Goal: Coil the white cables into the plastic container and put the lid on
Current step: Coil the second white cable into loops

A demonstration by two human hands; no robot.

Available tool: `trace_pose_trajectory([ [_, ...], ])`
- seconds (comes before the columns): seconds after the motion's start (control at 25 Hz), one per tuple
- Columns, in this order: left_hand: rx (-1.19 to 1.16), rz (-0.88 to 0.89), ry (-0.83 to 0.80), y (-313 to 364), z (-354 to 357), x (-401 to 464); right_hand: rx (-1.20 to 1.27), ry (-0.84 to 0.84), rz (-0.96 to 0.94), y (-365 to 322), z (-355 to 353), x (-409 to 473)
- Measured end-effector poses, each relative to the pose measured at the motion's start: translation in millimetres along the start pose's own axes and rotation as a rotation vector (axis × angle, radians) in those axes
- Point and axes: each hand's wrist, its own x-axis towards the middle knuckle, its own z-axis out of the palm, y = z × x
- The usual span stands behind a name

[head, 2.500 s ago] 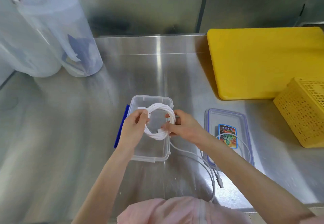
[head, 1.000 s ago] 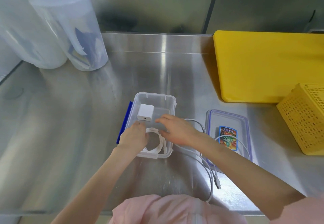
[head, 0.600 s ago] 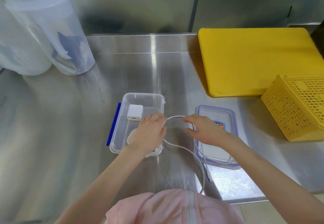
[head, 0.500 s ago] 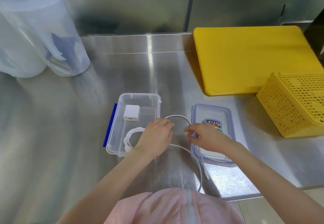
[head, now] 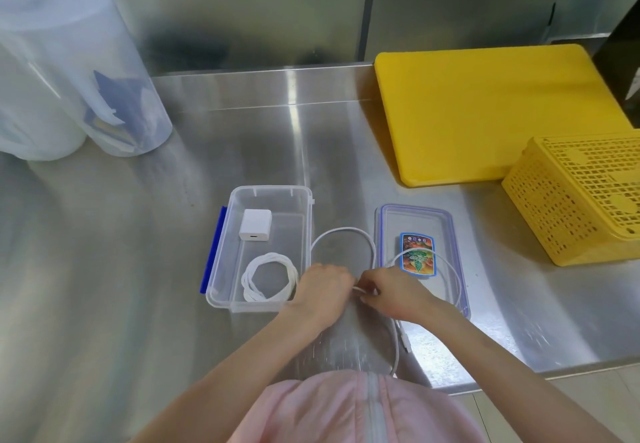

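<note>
A clear plastic container [head: 304, 200] stands open on the steel counter. Inside it lie a coiled white cable [head: 268, 278] and a white charger block [head: 255, 225]. A second white cable [head: 346, 232] loops loose on the counter between the container and the lid [head: 415, 214], trailing over the lid and down to the counter's front edge. My left hand [head: 323, 290] and my right hand [head: 391, 292] meet just right of the container, both pinching this loose cable. The clear lid with a colourful sticker lies flat to the right.
A yellow cutting board [head: 485, 113] lies at the back right, with a yellow perforated basket [head: 581, 200] in front of it. Two translucent plastic tubs [head: 86, 71] stand at the back left. A blue strip [head: 213, 252] lies along the container's left side.
The first coil was lowered into the container and let go. Both hands moved right and took hold of the second loose cable, drawing together on it.
</note>
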Motion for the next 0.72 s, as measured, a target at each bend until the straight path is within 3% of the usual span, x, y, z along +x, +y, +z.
trace_pose_trajectory([
  [0.12, -0.238, -0.045, 0.097, -1.8, -15.4, -4.1, 0.136, 0.115, 0.004, 3.6, -13.1, -4.0],
  [0.28, -0.728, -0.135, 0.414, -16.1, -43.7, -3.6, 0.289, 0.226, 0.014, 10.4, -38.5, -8.3],
  [0.36, -0.921, -0.203, 0.495, -25.0, -56.5, -2.6, 0.375, 0.275, 0.020, 11.3, -49.5, -10.8],
  [0.72, -1.462, -0.344, 0.448, -38.1, -67.6, -15.4, 0.932, 0.480, -0.126, -18.5, -73.4, -10.9],
])
